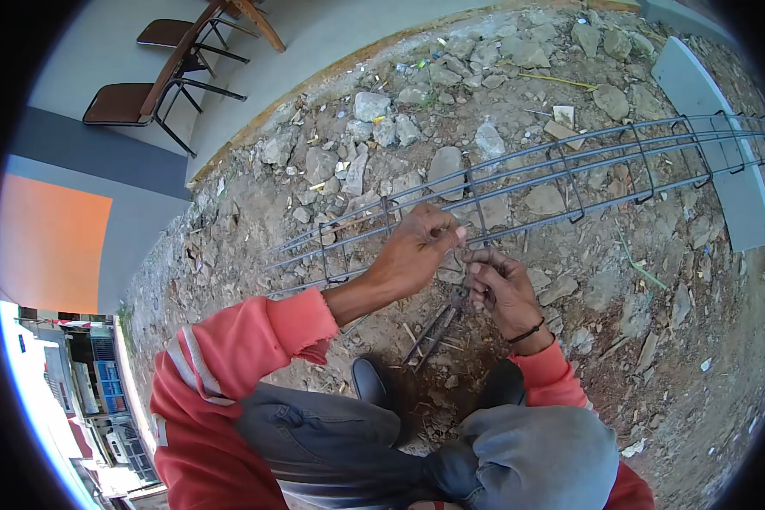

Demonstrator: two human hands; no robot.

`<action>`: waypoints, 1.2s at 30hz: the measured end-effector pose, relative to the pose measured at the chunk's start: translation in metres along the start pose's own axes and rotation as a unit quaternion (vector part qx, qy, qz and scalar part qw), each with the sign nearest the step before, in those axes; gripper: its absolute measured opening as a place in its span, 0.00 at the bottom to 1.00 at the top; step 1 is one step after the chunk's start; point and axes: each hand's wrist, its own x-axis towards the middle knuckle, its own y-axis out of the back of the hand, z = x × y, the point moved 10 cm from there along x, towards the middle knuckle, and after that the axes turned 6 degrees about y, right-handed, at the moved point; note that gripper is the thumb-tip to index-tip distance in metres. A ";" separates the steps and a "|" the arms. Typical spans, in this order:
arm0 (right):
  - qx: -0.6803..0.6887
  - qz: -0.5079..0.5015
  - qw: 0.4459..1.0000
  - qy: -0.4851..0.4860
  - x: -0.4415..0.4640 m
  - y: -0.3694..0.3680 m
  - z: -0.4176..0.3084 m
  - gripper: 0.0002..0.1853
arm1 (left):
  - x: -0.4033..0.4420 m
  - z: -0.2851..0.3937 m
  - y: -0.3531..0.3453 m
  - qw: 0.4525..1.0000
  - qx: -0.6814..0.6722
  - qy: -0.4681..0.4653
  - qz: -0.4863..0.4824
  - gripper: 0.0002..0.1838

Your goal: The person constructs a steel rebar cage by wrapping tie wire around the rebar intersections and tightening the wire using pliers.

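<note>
A long cage of steel bars [518,225] with square stirrups runs across the view above the stony ground. My left hand [416,249] is at its near side, closed with thumb and fingers pinched together close to a stirrup. Just right of it, my right hand [503,289] is also closed, its fingertips almost meeting the left ones. Something thin, like wire, seems to lie between the fingertips, too small to make out clearly. Below the hands, a dark two-handled tool [433,334] rests on the ground between my shoes.
Rubble and stones [372,106] cover the ground. A pale board [714,140] stands under the cage's right part. Brown chairs [121,104] are on the raised floor at upper left. An orange and grey wall [55,234] is at left.
</note>
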 end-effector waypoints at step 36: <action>-0.138 0.218 0.952 0.163 -0.036 -0.005 -0.069 0.05 | -0.010 0.018 -0.045 0.835 -0.446 0.046 -0.318 0.06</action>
